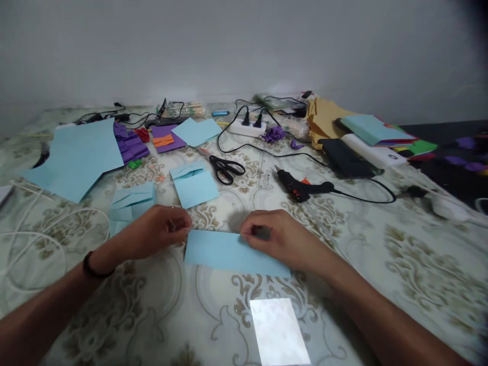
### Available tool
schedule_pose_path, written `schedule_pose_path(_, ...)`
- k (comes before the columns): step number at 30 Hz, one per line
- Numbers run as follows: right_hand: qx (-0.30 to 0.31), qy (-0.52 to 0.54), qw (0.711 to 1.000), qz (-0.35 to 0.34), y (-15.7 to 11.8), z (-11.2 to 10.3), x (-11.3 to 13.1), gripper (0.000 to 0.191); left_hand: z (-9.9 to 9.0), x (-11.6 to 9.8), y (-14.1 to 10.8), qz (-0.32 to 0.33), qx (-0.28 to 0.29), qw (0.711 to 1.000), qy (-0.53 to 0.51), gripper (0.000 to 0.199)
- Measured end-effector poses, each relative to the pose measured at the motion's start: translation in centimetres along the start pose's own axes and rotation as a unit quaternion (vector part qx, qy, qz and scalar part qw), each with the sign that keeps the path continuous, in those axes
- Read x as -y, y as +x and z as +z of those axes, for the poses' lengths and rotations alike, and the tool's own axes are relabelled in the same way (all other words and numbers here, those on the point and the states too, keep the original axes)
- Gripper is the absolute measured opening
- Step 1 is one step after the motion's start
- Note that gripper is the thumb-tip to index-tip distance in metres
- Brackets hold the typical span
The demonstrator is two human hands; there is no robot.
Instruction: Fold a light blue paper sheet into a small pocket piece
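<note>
A light blue paper strip (229, 254) lies lengthwise on the patterned tablecloth in front of me. My left hand (173, 223), with a dark band at the wrist, pinches the strip's upper left corner. My right hand (267, 231) has its fingers curled and pressed together on the strip's upper edge, right of its middle. The forearm and hand cover the strip's right end. Nearer to me rests a white rectangular card (280, 330). Just beyond my left hand are a folded blue paper piece (133, 195) and another folded blue paper piece (194, 188).
Black-handled scissors (226, 169) and a black glue gun (301, 186) lie beyond my hands, the gun's cord running right. A white power strip (247, 128) with plugs stands near the wall. Large blue paper (82, 157) is at left, stacked coloured paper (375, 130) at right.
</note>
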State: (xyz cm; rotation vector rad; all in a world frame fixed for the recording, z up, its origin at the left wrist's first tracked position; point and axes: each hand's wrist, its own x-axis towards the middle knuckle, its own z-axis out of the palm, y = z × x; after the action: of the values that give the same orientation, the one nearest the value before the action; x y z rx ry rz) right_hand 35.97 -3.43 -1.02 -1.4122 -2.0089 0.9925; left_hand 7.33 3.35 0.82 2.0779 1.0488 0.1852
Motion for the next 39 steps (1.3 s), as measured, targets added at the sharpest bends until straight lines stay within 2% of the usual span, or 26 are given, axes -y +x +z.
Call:
schedule_pose_path(3, -0.001, -0.017, 1.000, 0.006, 0.1, 0.2, 0.1, 0.018, -0.6, -0.1, -0.2, 0.009, -0.049, 0.998, 0.046, 0.018)
schedule_pose_path(6, -0.002, -0.020, 1.000, 0.010, 0.0, 1.2, 0.5, 0.020, 0.5, -0.5, -0.6, 0.067, -0.097, 0.989, 0.093, 0.015)
schedule_pose_path(11, -0.007, -0.014, 0.999, -0.044, -0.4, 2.9, 1.3, 0.022, 3.7, -1.1, -0.9, 0.132, -0.023, 0.985, 0.107, 0.011)
schedule_pose_path(13, -0.010, -0.015, 0.997, -0.074, -0.5, 3.3, 1.5, 0.021, 4.4, -1.1, -0.8, 0.152, -0.014, 0.983, 0.106, 0.014)
schedule_pose_path(20, -0.022, -0.040, 0.990, -0.131, -0.7, 3.8, 1.7, 0.018, 4.4, -0.7, -0.9, 0.203, -0.029, 0.975, 0.081, 0.016)
schedule_pose_path(23, -0.019, -0.044, 0.990, -0.131, -0.6, 3.2, 1.3, 0.018, 3.5, -0.7, -0.9, 0.193, -0.026, 0.979, 0.065, 0.017)
schedule_pose_path(27, -0.026, -0.039, 0.991, -0.121, -0.4, 1.2, 0.6, 0.018, 1.1, -0.3, -0.6, 0.171, -0.027, 0.985, 0.014, 0.020)
schedule_pose_path(30, -0.040, -0.032, 0.993, -0.104, -0.4, -0.5, 0.2, 0.016, -0.6, 0.6, -0.3, 0.114, -0.008, 0.993, -0.016, 0.026)
schedule_pose_path(32, -0.078, -0.034, 0.993, -0.078, -0.3, -1.4, -0.1, 0.013, -1.2, 1.1, -0.1, 0.070, -0.029, 0.996, -0.037, 0.029)
schedule_pose_path(35, -0.185, -0.013, 0.983, -0.009, -0.1, -1.8, -0.6, 0.007, -1.2, 1.5, 0.1, 0.018, -0.067, 0.994, -0.079, 0.033)
schedule_pose_path(36, -0.218, 0.014, 0.976, 0.020, 0.1, -1.6, -0.8, 0.013, -0.9, 1.4, 0.1, 0.006, -0.088, 0.991, -0.096, 0.034)
schedule_pose_path(37, -0.230, 0.054, 0.970, 0.051, 0.2, -1.3, -0.8, 0.020, -0.5, 1.3, 0.2, -0.004, -0.113, 0.987, -0.113, 0.035)
schedule_pose_path(39, -0.186, 0.181, 0.961, 0.092, 0.4, -0.5, -0.8, 0.038, 0.5, 0.9, 0.1, -0.021, -0.172, 0.973, -0.150, 0.034)
